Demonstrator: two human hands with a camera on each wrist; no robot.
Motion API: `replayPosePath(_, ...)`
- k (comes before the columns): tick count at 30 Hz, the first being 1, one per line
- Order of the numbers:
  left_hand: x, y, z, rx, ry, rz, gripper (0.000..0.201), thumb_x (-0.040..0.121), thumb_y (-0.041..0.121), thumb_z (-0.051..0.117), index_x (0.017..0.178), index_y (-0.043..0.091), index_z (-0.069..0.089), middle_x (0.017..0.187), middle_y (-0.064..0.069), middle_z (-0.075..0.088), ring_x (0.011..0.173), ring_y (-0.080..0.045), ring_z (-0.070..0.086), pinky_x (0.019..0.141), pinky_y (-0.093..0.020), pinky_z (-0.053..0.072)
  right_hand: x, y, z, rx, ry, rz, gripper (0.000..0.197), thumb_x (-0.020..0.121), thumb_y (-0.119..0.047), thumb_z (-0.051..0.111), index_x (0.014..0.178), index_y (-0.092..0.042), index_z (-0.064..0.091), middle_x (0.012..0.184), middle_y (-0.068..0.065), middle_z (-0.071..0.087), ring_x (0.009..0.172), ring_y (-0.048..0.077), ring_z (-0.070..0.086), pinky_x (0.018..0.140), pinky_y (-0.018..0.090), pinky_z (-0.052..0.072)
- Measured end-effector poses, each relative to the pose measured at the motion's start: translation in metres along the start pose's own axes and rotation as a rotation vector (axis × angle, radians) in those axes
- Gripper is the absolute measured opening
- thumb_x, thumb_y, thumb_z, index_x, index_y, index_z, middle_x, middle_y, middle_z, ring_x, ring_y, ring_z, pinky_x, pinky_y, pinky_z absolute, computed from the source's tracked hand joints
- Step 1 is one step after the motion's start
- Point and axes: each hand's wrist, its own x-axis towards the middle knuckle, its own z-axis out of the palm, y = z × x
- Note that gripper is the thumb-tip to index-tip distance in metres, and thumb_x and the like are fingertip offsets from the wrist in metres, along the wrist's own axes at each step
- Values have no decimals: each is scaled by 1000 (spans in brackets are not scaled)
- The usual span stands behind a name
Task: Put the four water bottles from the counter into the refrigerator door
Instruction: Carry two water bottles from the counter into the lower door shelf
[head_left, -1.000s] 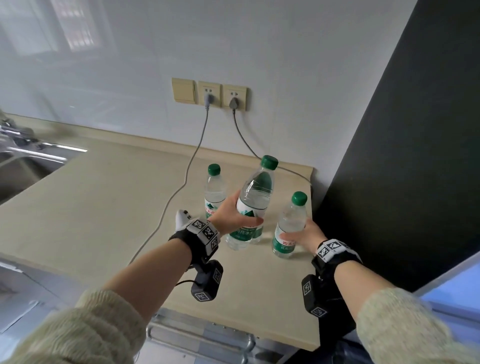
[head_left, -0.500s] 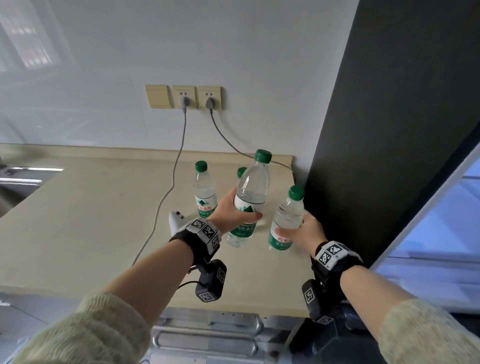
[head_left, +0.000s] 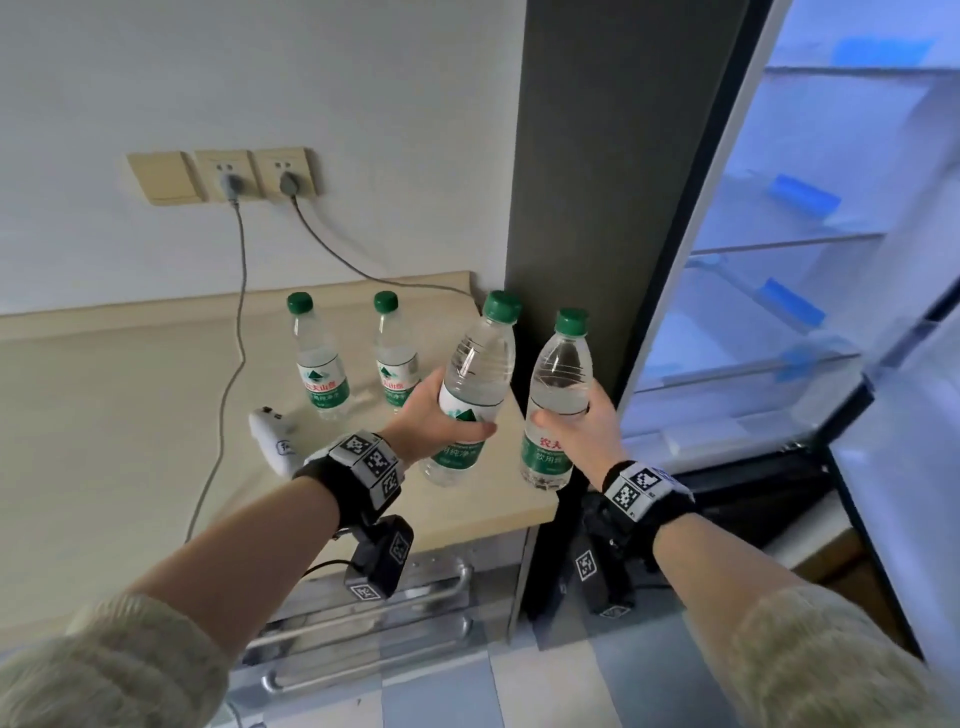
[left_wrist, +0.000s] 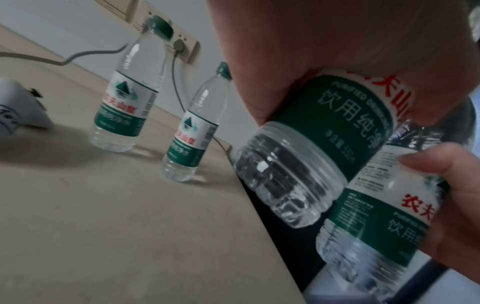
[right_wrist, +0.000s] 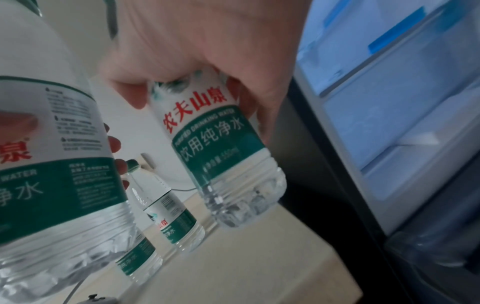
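Counter (head_left: 130, 415) — hands (both) gripping bottles

L wrist view: left hand (left_wrist: 324, 51) covers top of its bottle (left_wrist: 306, 156), cap unseen; right-held bottle (left_wrist: 384, 236) cut by right edge. R wrist view blurred; fridge shelves (right_wrist: 384, 115) indistinct. Small label print unreadable.

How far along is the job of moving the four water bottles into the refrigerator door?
Done: nothing is stowed yet. In hand: the left hand grips one bottle and the right hand another, both lifted. Left: two bottles stand on the counter.
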Motion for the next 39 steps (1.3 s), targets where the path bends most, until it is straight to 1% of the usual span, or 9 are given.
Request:
replayPosePath(2,-1,9,15,12,-29,22,44,70,-4,79,102,15,55,89,-1,66,77,-9,66,70,-20,54,-9,-2,-18,6,53,-13,41,69,-20,81,101,-27,57,103,4,68,98,20,65,91,45,53)
replayPosePath(5,-2,26,40,2,-68,77,46,69,-7,78,96,21,54,85,3,65,67,5,65,60,-10,51,-21,-12,-47,28,150,-34,39,70,-18,80,101,-24,59,101,5,70,94,21,67,88,46,55)
replayPosePath(11,-8,65,99,-80,-194,169,51,59,-2,81,97,20,56,84,4,67,70,0,66,67,-18,55,-43,-40,-115,22,370,-85,34,63,-29,79,87,-31,54,100,5,67,92,21,66,86,41,55)
replayPosePath(14,-12,84,130,-99,-224,220,54,58,-2,82,96,23,54,85,4,66,68,3,64,67,-15,55,-54,-55,-148,14,476,-116,45,54,-42,73,94,-27,58,102,4,66,90,18,65,82,38,57)
replayPosePath(17,-12,99,158,-102,-212,248,48,68,-11,77,100,16,54,85,0,64,64,7,62,62,-10,53,-65,-66,-180,28,592,-138,45,55,-39,75,95,-26,59,100,2,65,87,16,65,78,34,56)
replayPosePath(22,-6,126,201,-126,-231,285,49,69,-4,80,105,15,53,86,5,64,65,7,63,57,-7,49,-84,-76,-228,-14,756,-218,40,61,-33,81,87,-33,51,99,2,55,88,17,62,78,32,53)
replayPosePath(29,28,160,260,-157,-252,320,51,64,5,84,97,29,53,91,5,65,81,-12,64,76,-30,55,-74,-71,-275,-112,1003,-270,48,64,-30,86,96,-19,52,91,-5,41,69,-11,50,60,6,34)
replayPosePath(34,67,177,294,-167,-330,372,57,52,24,81,104,19,58,98,-2,71,87,-19,69,81,-40,58,-58,-50,-292,-248,1139,-244,63,63,-38,85,113,-16,54,100,-8,40,78,14,55,70,34,50)
replayPosePath(39,103,192,326,-191,-398,397,56,59,18,84,105,22,53,99,-1,68,90,-19,68,80,-37,57,-43,-26,-309,-344,1213,-199,66,64,-37,85,117,-14,54,107,-1,45,86,23,59,73,37,52)
